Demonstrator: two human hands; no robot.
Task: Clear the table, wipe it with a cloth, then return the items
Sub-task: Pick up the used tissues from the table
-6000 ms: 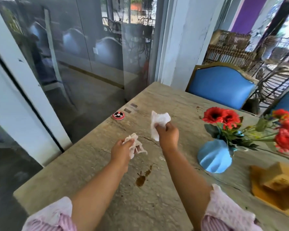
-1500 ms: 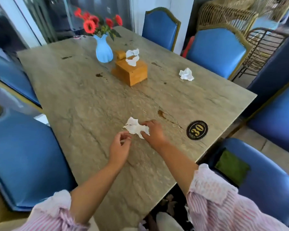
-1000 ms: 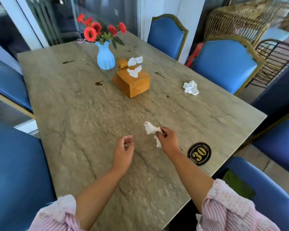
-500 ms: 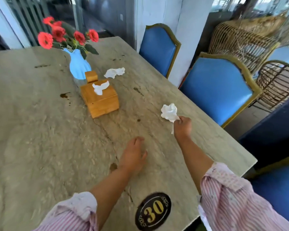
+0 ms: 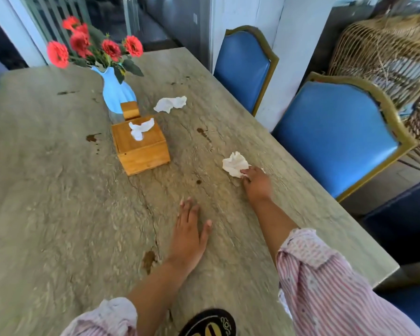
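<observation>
My right hand [image 5: 256, 183] pinches a crumpled white tissue [image 5: 234, 164] against the stone table [image 5: 58, 214] near its right edge. My left hand [image 5: 188, 232] lies flat on the table with straight fingers and holds nothing. Another crumpled tissue [image 5: 170, 104] lies farther off, to the right of the blue vase with red flowers [image 5: 115, 93]. A wooden tissue box [image 5: 141, 146] with a tissue sticking out stands in front of the vase, a small wooden block [image 5: 130, 110] behind it. Brown stains [image 5: 92, 137] mark the table.
A round black number plaque [image 5: 209, 323] lies at the near edge. Two blue chairs [image 5: 335, 134] stand along the right side, with wicker furniture [image 5: 383, 52] behind them. Glass doors and a white pillar [image 5: 298, 32] are at the back.
The view has shifted along the table toward the right side. My right hand carried its tissue to a crumpled tissue by the right edge and lowered onto it. My left hand flattened on the table.
</observation>
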